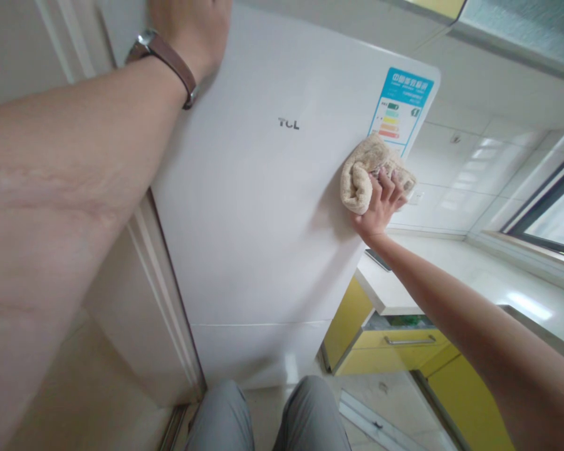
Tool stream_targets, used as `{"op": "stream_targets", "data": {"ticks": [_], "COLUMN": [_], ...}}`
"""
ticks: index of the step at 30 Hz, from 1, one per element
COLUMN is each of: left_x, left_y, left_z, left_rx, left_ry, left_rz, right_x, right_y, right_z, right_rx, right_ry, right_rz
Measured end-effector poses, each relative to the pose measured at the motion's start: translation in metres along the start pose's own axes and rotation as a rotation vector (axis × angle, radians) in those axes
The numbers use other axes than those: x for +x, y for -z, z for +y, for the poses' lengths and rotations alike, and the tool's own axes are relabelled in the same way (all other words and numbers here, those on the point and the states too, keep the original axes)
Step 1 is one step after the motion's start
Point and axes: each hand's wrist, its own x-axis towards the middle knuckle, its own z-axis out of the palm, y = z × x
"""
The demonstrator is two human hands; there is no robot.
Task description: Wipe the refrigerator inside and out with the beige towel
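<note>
A folded beige towel [357, 185] lies against the white door of a TCL refrigerator [263, 213], just below a blue and white energy label [404, 100]. My right hand [380, 197] presses the towel flat to the door near its right edge, fingers spread over the cloth. At the upper left, my left hand [192, 31] rests at or close to the top left of the refrigerator; a watch with a brown strap [172, 62] is on that wrist. The upper frame edge cuts off its fingers, so their pose is hidden.
Right of the refrigerator stand yellow cabinets [385, 351] under a white countertop [432, 250], with a window [554, 213] beyond. A door frame [164, 300] runs along the left. My knees [314, 413] are close to the refrigerator's base. Yellow-edged wall cabinets [437, 7] hang overhead.
</note>
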Motion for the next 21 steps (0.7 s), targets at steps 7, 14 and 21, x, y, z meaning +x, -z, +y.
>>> {"op": "stream_targets", "data": {"ticks": [7, 14, 21], "left_x": [-0.007, -0.005, -0.002], "left_y": [0.006, 0.003, -0.003], "left_z": [0.010, 0.009, 0.006], "left_rx": [-0.010, 0.020, 0.010], "left_ry": [0.047, 0.063, 0.067], "left_rz": [-0.018, -0.005, 0.059], "right_x": [-0.015, -0.032, -0.050], "right_y": [0.002, -0.003, -0.005], "right_z": [-0.004, -0.006, -0.007], "right_rx": [0.023, 0.011, 0.034], "right_ry": [-0.017, -0.024, 0.019], "right_rz": [-0.022, -0.010, 0.037]}}
